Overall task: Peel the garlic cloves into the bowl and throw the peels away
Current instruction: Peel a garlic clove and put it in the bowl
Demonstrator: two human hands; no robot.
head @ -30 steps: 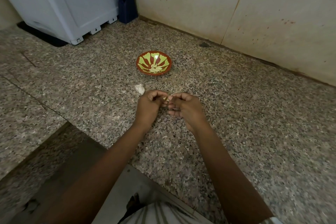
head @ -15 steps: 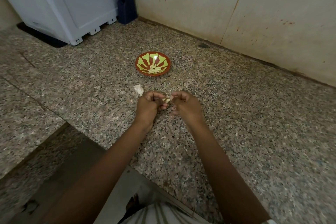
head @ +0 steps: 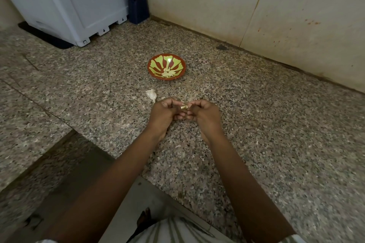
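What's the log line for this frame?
phase: peeling | left hand: pinches garlic clove | right hand: pinches same clove | bowl: peeled cloves inside | white garlic piece: beside left hand

Bowl — red-brown with yellow-green petals; speckled grey-pink counter.

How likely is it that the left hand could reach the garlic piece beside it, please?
Probably yes: the garlic piece lies just beyond the left hand, nothing between, though that hand is pinching a clove.
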